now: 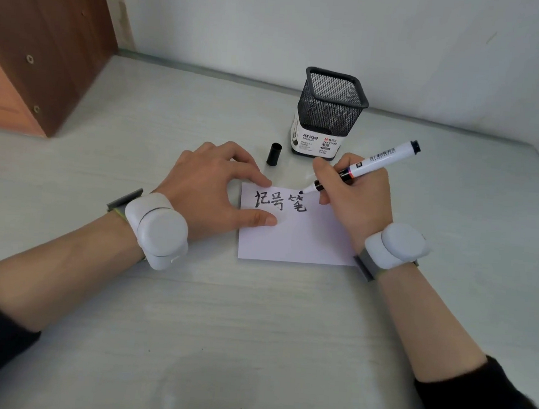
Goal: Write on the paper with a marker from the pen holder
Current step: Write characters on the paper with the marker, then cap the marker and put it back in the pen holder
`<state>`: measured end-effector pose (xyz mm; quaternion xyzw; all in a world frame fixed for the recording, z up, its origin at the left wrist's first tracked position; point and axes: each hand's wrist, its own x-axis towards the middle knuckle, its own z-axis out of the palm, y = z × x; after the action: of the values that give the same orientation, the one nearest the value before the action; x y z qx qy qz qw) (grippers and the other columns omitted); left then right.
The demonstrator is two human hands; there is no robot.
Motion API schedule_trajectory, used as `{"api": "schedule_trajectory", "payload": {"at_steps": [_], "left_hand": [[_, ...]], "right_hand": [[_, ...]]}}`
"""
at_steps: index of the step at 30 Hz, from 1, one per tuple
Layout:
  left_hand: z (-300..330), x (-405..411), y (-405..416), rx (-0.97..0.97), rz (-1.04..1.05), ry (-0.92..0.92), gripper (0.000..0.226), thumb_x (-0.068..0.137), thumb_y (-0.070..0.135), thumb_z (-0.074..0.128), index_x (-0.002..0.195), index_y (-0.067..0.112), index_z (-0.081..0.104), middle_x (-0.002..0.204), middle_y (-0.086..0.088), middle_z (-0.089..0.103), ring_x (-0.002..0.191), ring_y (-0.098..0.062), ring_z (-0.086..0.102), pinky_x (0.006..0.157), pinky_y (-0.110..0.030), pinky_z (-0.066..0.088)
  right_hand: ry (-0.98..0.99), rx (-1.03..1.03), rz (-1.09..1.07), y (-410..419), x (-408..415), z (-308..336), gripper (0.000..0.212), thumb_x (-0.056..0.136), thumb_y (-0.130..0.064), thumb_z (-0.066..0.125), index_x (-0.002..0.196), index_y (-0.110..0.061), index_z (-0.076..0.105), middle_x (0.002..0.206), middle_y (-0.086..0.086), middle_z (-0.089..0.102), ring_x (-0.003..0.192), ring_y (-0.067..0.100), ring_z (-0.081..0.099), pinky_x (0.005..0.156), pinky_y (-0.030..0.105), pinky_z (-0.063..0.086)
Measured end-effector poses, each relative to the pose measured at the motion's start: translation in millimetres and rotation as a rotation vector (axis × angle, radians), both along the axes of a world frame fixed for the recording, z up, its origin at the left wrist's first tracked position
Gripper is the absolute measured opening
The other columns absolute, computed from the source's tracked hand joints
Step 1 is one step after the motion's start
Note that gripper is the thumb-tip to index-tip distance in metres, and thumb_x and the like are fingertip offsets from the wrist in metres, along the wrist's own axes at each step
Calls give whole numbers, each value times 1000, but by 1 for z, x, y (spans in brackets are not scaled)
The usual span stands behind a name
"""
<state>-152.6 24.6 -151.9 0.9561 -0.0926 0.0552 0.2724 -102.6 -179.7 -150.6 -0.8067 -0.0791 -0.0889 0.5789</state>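
Note:
A white sheet of paper (294,238) lies on the pale table and carries three black handwritten characters near its top edge. My right hand (356,195) grips a white marker (374,162); its black tip sits at the paper's top edge, just right of the last character. My left hand (211,183) rests flat beside the paper, with thumb and forefinger pressing on its left edge. The marker's black cap (274,153) stands on the table behind the paper. The black mesh pen holder (330,112) stands behind the cap and looks empty.
A brown wooden cabinet (39,41) stands at the back left. A white wall (340,26) runs close behind the pen holder. White devices are strapped to both wrists (158,231).

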Motion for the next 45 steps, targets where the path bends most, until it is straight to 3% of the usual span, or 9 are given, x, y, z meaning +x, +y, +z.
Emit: {"api": "schedule_trajectory", "payload": {"at_steps": [4, 7, 15, 22, 25, 27, 32, 38, 45], "left_hand": [[1, 3, 1, -157, 14, -27, 42, 66, 69, 61, 98, 41, 64, 108, 15, 57, 84, -8, 53, 83, -28, 42], [6, 16, 4, -214, 86, -94, 30, 72, 53, 66, 97, 37, 63, 101, 12, 60, 75, -4, 56, 69, -17, 38], [11, 48, -7, -131, 174, 13, 40, 72, 51, 67, 108, 36, 61, 106, 13, 56, 88, -15, 53, 86, -39, 48], [9, 53, -18, -82, 206, 3, 26, 73, 50, 65, 96, 38, 66, 103, 12, 61, 94, -18, 56, 79, -32, 45], [11, 51, -19, -123, 204, 2, 18, 73, 49, 65, 86, 37, 66, 83, 14, 61, 81, -17, 57, 72, -30, 46], [13, 48, -19, -186, 175, 5, 12, 71, 46, 68, 75, 36, 63, 67, 19, 60, 67, -5, 59, 65, -24, 46], [31, 36, -27, -222, 49, -58, 18, 71, 33, 72, 65, 35, 55, 64, 27, 63, 56, 3, 60, 62, -4, 39], [53, 20, -32, -284, 6, -131, 12, 70, 30, 75, 70, 30, 63, 64, 22, 66, 47, -1, 51, 54, -5, 37], [73, -11, -37, -347, 36, -211, 13, 68, 34, 78, 70, 30, 66, 57, 24, 62, 50, -2, 51, 53, -5, 37]], "right_hand": [[34, 62, 10, 1, -3, 3, 31, 81, -24, 74, 56, -20, 58, 39, -12, 56, 37, 0, 47, 43, 11, 37], [17, 112, 16, 3, -1, 10, 25, 80, -18, 77, 61, -16, 61, 40, -12, 56, 36, 0, 45, 42, 12, 36], [59, 284, 18, -1, 1, 20, 24, 80, -18, 80, 66, -15, 60, 43, -10, 59, 35, 0, 46, 38, 8, 34], [138, 343, 8, -2, 1, 19, 26, 81, -21, 79, 66, -14, 59, 45, -7, 60, 34, 0, 46, 37, 10, 33], [170, 365, -11, -2, 0, 21, 27, 81, -24, 79, 64, -17, 59, 45, -7, 59, 34, 2, 43, 36, 14, 31], [189, 408, -31, -3, 1, 25, 29, 80, -27, 79, 59, -22, 60, 46, -4, 58, 34, 6, 38, 36, 15, 28], [199, 515, 5, -2, -3, 42, 29, 81, -23, 79, 63, -20, 56, 45, -2, 55, 34, 7, 34, 36, 14, 25], [129, 495, -1, 2, -13, 63, 34, 84, -17, 75, 59, -17, 52, 44, -2, 54, 31, 6, 38, 35, 14, 26], [109, 498, -35, -3, -35, 85, 41, 84, -10, 71, 53, -19, 47, 43, 1, 49, 32, 8, 33, 36, 14, 23]]}}
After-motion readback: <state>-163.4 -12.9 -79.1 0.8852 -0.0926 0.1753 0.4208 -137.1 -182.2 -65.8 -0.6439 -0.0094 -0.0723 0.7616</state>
